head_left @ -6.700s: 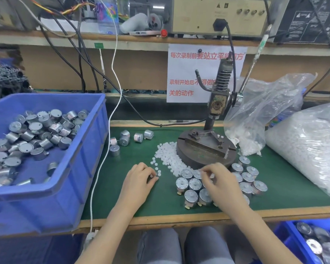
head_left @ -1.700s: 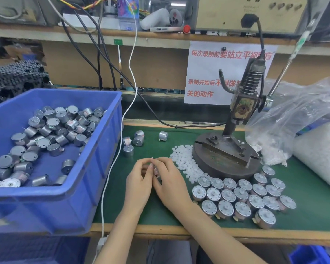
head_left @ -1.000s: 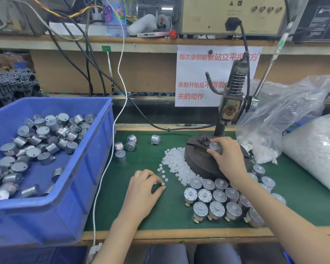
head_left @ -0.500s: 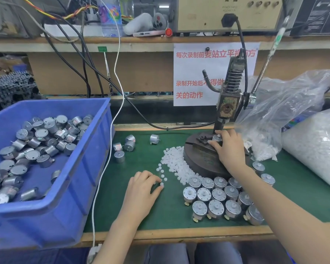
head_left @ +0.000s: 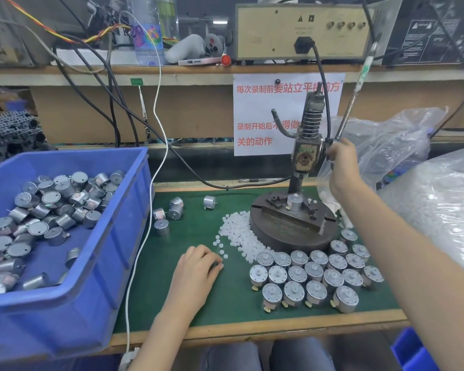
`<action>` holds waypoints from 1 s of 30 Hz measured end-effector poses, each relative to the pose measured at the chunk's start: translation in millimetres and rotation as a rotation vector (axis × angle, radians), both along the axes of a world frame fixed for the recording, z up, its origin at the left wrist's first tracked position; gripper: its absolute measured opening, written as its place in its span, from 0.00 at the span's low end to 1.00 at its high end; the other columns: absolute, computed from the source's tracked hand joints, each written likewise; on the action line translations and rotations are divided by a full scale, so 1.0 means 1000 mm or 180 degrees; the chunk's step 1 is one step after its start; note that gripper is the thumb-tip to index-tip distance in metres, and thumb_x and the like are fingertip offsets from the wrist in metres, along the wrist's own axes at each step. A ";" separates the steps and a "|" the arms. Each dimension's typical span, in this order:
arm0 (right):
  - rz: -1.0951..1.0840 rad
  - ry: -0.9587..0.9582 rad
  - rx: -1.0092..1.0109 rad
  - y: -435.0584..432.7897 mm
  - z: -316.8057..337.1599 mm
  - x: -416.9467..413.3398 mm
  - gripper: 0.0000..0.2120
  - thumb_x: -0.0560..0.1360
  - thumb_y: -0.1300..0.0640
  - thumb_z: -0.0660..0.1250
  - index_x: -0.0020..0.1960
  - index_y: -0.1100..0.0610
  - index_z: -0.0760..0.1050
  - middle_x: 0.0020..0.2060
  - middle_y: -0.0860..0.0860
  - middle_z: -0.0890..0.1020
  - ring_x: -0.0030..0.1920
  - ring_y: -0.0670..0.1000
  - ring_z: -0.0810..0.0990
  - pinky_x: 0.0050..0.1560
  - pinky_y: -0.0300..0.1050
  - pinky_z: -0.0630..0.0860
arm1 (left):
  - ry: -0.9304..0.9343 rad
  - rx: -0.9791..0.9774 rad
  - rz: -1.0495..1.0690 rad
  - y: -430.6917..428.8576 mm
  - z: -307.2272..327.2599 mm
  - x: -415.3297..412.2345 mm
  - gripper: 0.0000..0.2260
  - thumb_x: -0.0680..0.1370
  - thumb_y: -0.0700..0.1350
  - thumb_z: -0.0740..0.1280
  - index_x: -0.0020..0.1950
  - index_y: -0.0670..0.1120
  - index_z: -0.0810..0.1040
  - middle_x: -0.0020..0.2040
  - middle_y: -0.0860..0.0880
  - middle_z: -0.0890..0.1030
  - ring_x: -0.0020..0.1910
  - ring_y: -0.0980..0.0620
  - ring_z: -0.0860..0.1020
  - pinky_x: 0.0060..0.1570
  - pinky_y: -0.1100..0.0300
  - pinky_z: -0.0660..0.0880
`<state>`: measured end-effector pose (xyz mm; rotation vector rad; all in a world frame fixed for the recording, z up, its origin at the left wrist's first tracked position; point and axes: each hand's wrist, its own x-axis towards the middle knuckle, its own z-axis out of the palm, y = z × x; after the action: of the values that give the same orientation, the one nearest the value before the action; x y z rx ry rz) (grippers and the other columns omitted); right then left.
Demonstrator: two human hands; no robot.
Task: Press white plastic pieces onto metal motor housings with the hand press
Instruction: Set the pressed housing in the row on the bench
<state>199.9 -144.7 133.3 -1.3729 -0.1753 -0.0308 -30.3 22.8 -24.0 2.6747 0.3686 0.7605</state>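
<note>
Head view: a wooden bench topped with a green mat (head_left: 225, 303) carries a hand press (head_left: 306, 153) on a round dark base (head_left: 292, 236).

A metal motor housing (head_left: 295, 204) stands upright in the fixture on that base, right under the ram, with a white plastic piece (head_left: 295, 195) sitting on top of it. The right hand (head_left: 340, 162) is raised beside the press head, its fingers curled round the lower end of the lever (head_left: 359, 81), which slants up to the right. The left hand (head_left: 198, 266) rests on the mat with bent fingers, tips at the edge of a loose pile of white plastic pieces (head_left: 239, 234) – whether it pinches one I cannot tell.

In front of the base, rows of motors (head_left: 314, 274) stand upright, close together. A few more lie scattered near the blue bin (head_left: 73, 290), which sits at the left and holds a heap of motor housings (head_left: 51, 204).

At the right lie clear bags (head_left: 439, 210) full of white pieces. Behind the press hangs a paper notice (head_left: 265, 116) in red characters – above it, a shelf bears a beige power unit (head_left: 300, 33), a bottle and tangled cables. A white cable (head_left: 158, 162) drops across the mat's left edge.
</note>
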 end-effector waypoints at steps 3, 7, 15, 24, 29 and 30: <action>0.0103 0.0184 0.0012 0.002 0.039 0.007 0.08 0.71 0.62 0.58 0.50 0.58 0.66 0.38 0.50 0.68 0.35 0.47 0.68 0.30 0.38 0.68 | 0.0031 0.0016 0.0013 0.000 -0.001 0.000 0.06 0.77 0.47 0.66 0.48 0.46 0.81 0.46 0.50 0.77 0.46 0.49 0.72 0.49 0.61 0.66; -0.0002 0.0105 0.0242 -0.007 0.062 0.007 0.06 0.74 0.61 0.58 0.39 0.53 0.68 0.35 0.47 0.71 0.39 0.46 0.70 0.47 0.46 0.67 | 0.0025 0.0024 0.0033 0.000 0.000 -0.001 0.06 0.77 0.47 0.66 0.48 0.46 0.81 0.46 0.51 0.76 0.46 0.49 0.72 0.47 0.61 0.65; -0.0096 -0.0622 0.0224 -0.016 0.017 -0.025 0.09 0.74 0.59 0.64 0.38 0.49 0.67 0.36 0.43 0.71 0.38 0.41 0.69 0.43 0.37 0.64 | -0.0015 -0.0045 0.0059 0.000 0.000 -0.001 0.04 0.75 0.44 0.68 0.44 0.44 0.78 0.45 0.51 0.74 0.44 0.51 0.71 0.45 0.63 0.63; -0.0161 -0.0814 0.0235 -0.019 -0.002 -0.028 0.15 0.76 0.66 0.59 0.60 0.54 0.68 0.56 0.48 0.74 0.55 0.42 0.73 0.55 0.32 0.71 | -0.0034 -0.0066 0.0087 -0.001 0.000 -0.001 0.03 0.75 0.43 0.68 0.45 0.43 0.79 0.45 0.49 0.75 0.44 0.49 0.72 0.46 0.60 0.67; -0.0240 -0.0119 -0.0981 -0.018 -0.060 -0.022 0.22 0.77 0.60 0.58 0.71 0.58 0.62 0.67 0.53 0.70 0.61 0.50 0.71 0.58 0.42 0.65 | -0.0007 -0.0064 0.0102 -0.001 0.001 -0.002 0.05 0.76 0.41 0.67 0.45 0.41 0.80 0.46 0.46 0.76 0.45 0.46 0.74 0.48 0.56 0.70; -0.0118 -0.0213 -0.1387 -0.014 -0.072 -0.023 0.22 0.77 0.60 0.59 0.70 0.58 0.64 0.67 0.54 0.71 0.62 0.51 0.71 0.60 0.43 0.65 | -0.0012 -0.0080 0.0100 -0.001 0.001 -0.003 0.04 0.76 0.41 0.67 0.45 0.41 0.80 0.46 0.47 0.76 0.45 0.46 0.73 0.48 0.57 0.70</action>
<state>176.6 -158.9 61.6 -1.8110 -0.2211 -0.0726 -32.8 21.9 -23.4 2.6495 0.4172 0.7650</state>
